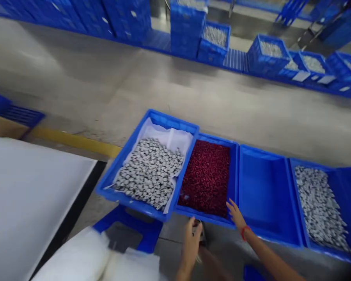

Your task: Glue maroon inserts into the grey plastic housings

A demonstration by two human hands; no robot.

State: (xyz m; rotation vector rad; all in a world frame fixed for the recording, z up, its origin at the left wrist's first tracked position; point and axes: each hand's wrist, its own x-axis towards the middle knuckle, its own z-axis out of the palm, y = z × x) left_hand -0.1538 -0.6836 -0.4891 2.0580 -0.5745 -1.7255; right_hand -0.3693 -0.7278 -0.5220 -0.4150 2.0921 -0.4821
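Head view: a right hand (236,214), fingers spread, rests on the near rim of a tray of red parts (207,177); the left hand (192,239) pinches a small dark object. The neighbouring blue tray (266,195) sits unfilled.

Factory / warehouse floor, parts-sorting area. Bare grey concrete floor (193,97) w/ yellow line (76,141) painted on it. Row of blue plastic bins just ahead of the hands: one w/ small grey parts (148,173) on a white liner, one w/ red parts (207,177), an empty bin (263,191), another w/ grey parts (318,203). Well beyond, stacked blue crates (128,17) and more bins of grey parts (269,52). White table (26,195) off to left.
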